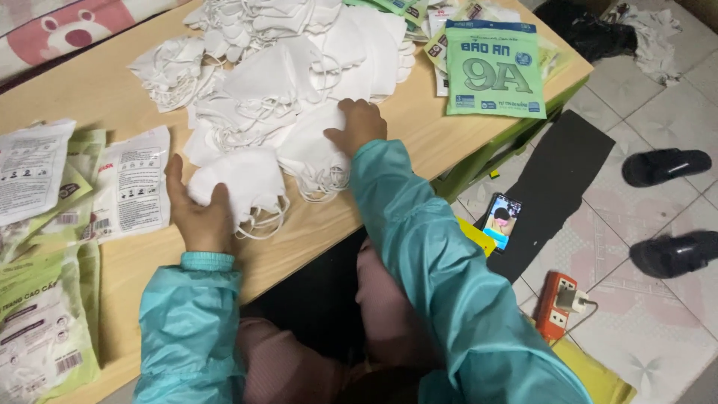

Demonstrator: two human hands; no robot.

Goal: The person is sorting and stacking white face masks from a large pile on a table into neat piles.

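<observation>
From the head camera I see my left hand (198, 213) grasping a small stack of white face masks (243, 183) near the table's (112, 90) front edge, while my right hand (359, 127) presses open-fingered on the big mask pile (299, 67) mid-table.

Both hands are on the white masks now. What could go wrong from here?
The left hand grips a small stack of white fabric face masks near the wooden table's front edge; its dangling ear loops could snag or let masks slide off. The right hand presses a loose mask pile whose tangled loops may drag extras along.
</observation>
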